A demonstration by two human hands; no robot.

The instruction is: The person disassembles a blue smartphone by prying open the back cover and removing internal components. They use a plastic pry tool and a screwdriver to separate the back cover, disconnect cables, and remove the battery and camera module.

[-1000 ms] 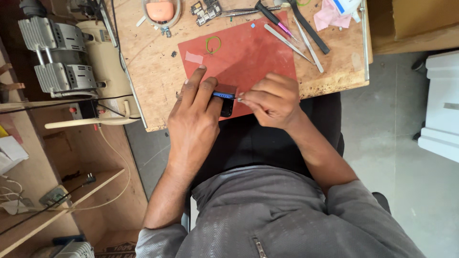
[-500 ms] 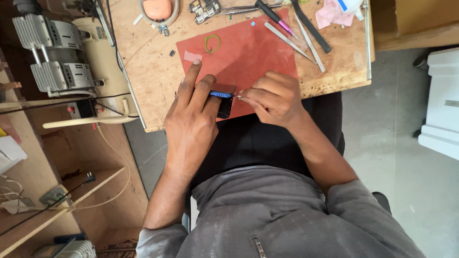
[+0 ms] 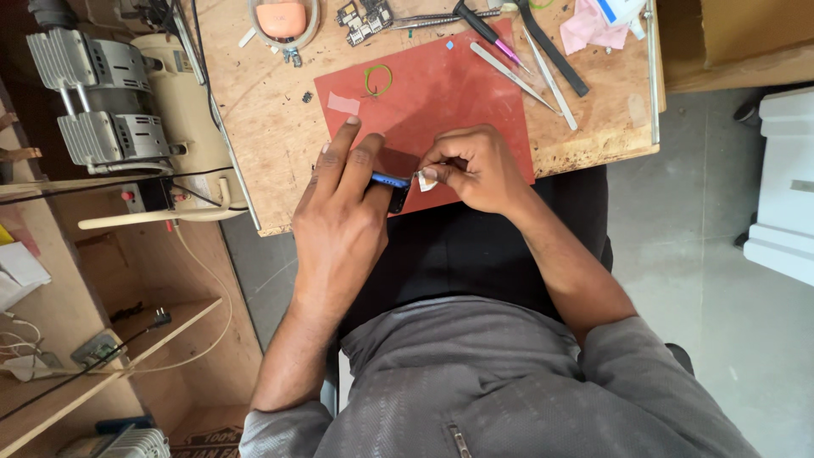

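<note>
At the workbench's [image 3: 254, 127] near edge, one blue-edged phone [image 3: 392, 182] is pinned under the left hand [image 3: 343, 212], fingers pressing flat. A small white scrap [image 3: 425, 181] is pinched by the right hand [image 3: 475, 165]. One red mat [image 3: 441, 93] lies beneath; two tweezers [image 3: 530, 72] are seen farther back.

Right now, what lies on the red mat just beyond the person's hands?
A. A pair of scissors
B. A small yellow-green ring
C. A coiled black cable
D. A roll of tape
B. A small yellow-green ring lies alone on the red mat, beyond the left hand and right hand, which hold a small blue-edged device at the mat's near edge.
</note>
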